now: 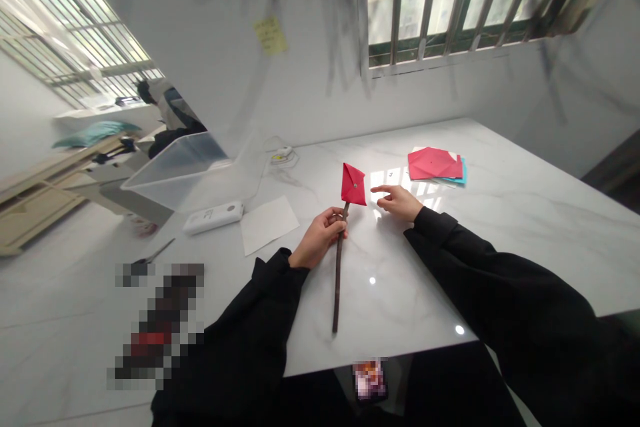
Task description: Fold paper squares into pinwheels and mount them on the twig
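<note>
1. Nearest the camera, two black sleeves (500,293) are seen reaching from the lower edge over the white marble table (525,227); only the head view is given, so everything is read from it
2. The left hand (320,240) is closed around a thin dark stick (339,280), gripped near its upper end; the stick's lower end points back toward the table's near edge, and whether it rests on the top cannot be told
3. A folded red paper flower (353,184) is carried on the stick's top, raised above the table just in front of the left hand
4. The right hand (400,202) is held open and holds nothing, fingers loosely spread and pointing toward the flower, near it but not touching
5. As a judgement, the work looks well advanced: the paper is already folded and set on its stem, and only small adjusting appears to be left
6. The flower is seen as a pointed, kite-like shape in bright red, with a small dot at its centre and crisp creases
7. Well apart to the right, a stack of red and blue paper sheets (437,165) is laid flat; to the left lie a white sheet (267,223), a white device (213,217) and a clear plastic bin (175,170)
8. Another person (167,113) is seen far off at the left, apart from this table
</note>
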